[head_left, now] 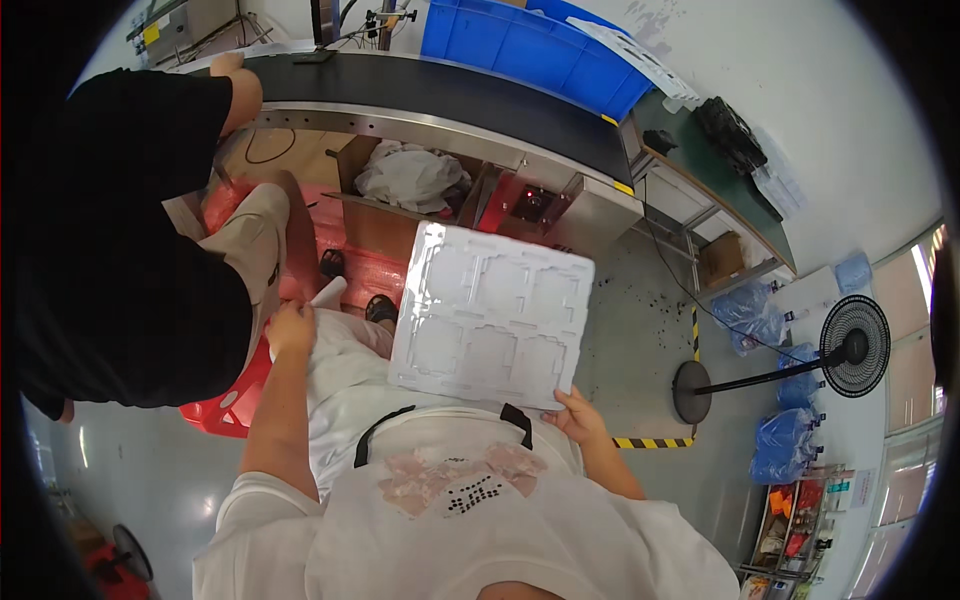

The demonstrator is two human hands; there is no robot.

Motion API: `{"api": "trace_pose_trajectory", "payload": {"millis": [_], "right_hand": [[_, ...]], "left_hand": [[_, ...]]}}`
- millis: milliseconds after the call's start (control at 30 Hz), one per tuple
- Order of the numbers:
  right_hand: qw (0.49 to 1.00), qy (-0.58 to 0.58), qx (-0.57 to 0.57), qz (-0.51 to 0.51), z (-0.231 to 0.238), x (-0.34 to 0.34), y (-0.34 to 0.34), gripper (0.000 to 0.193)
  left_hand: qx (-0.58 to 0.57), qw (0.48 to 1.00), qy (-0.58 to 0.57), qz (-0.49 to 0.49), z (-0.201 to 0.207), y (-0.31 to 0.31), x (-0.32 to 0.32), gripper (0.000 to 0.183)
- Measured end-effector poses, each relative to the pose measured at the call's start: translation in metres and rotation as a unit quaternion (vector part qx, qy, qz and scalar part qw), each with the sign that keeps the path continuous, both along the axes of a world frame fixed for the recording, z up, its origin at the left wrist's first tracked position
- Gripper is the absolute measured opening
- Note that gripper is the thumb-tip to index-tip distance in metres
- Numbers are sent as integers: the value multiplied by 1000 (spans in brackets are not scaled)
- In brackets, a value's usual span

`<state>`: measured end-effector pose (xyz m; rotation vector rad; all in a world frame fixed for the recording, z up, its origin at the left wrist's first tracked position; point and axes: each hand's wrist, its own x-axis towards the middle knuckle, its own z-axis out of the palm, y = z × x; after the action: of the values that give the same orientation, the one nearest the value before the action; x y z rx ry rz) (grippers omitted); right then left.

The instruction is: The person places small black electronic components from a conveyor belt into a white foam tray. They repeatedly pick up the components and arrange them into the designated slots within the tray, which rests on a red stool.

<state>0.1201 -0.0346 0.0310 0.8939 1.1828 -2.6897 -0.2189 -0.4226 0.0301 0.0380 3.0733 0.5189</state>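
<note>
A white plastic tray [490,310] with several molded compartments rests over my lap, tilted a little. My right hand [578,416] grips its near right corner, thumb on top. On the left, my left hand [291,326] is closed beside my thigh, near the co-worker's knee. A small white rolled or tube-like piece [329,293] sticks out from it; its kind is unclear, and my fingers hide its lower end.
A co-worker in a black shirt [130,250] sits close on my left. Ahead runs a black conveyor belt [430,95] with a blue crate [530,50] behind it. Underneath stands a cardboard box [385,212] of white plastic bags. A floor fan [855,346] stands right.
</note>
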Motion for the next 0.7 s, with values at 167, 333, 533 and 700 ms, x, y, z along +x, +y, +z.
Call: {"api": "trace_pose_trajectory", "payload": {"millis": [167, 333, 533, 700], "right_hand": [[996, -81, -35, -33, -53, -12, 19, 30], [960, -253, 123, -6, -49, -44, 33, 38], [888, -350, 279, 99, -42, -68, 46, 51], [825, -373, 422, 52, -68, -68, 41, 46]], "left_hand": [[17, 999, -27, 41, -8, -28, 7, 38], [4, 1000, -21, 23, -1, -20, 13, 36], [26, 972, 184, -145, -2, 29, 28, 37], [120, 908, 131, -380, -6, 105, 87, 44]]}}
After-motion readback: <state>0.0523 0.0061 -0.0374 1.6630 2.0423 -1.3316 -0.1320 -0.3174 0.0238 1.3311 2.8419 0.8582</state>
